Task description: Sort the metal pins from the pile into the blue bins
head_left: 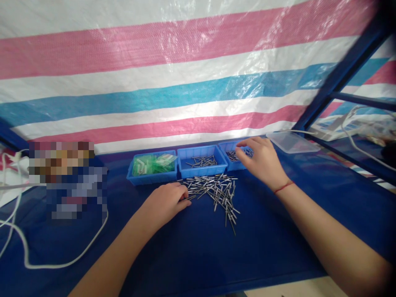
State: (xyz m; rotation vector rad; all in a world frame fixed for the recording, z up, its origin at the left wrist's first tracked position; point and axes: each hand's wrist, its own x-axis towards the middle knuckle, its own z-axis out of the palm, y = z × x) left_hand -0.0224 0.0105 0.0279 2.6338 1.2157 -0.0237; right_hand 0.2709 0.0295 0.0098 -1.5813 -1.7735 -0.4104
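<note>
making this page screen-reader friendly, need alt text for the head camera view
A person's left hand is at the edge of a pile of thin metal pins on a blue table, the right hand over the rightmost of three blue bins. That bin and the middle one hold metal pieces; the left one holds green plastic.

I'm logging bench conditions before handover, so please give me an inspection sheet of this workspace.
Surface: dark blue tabletop, glossy.
Job's things: metal pins piled before three bins; middle bin holds similar pins, right bin small metal pieces, left bin green packets.
Clutter: clear plastic piece at right; pixelated patch at left, contents unreadable.
Hands: left hand at the pile's left edge, right hand at the right bin; grips unclear.
Cables: white cable loose at left; white cord at right.
Surroundings: striped sheet behind; blue frame right.
</note>
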